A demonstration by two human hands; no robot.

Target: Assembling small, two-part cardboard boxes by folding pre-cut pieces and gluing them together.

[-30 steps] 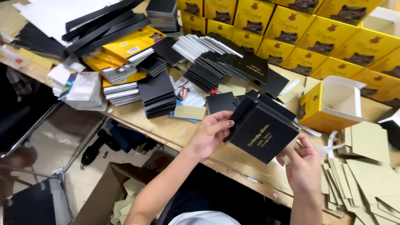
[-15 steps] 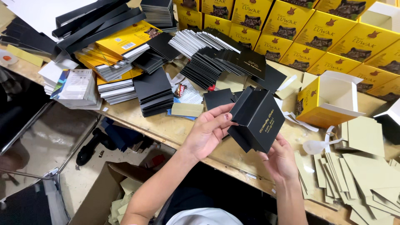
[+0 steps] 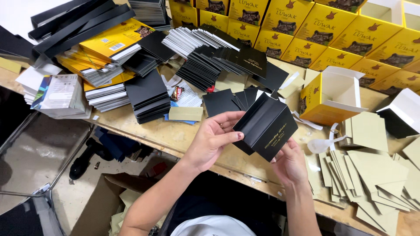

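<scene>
**Black box held over a crowded counter**

Wooden counter (image 3: 144, 131) carries stacks of flat black cards (image 3: 146, 98), yellow flat cartons (image 3: 105, 43) and rows of closed yellow boxes (image 3: 315, 30) along the back. One open yellow box (image 3: 332, 96) with a white inside stands near the right, beside a heap of olive card pieces (image 3: 372, 170).

Above the counter's front edge both hands hold a black box (image 3: 269, 126), half folded and tilted. The left hand (image 3: 212, 140) has its grip pinched on the box's left side, thumb and fingertips pressing the card. The right hand (image 3: 288, 164) supports the box's lower right corner from beneath, fingers curled against it. A brown carton (image 3: 100, 205) sits on the floor below.
</scene>
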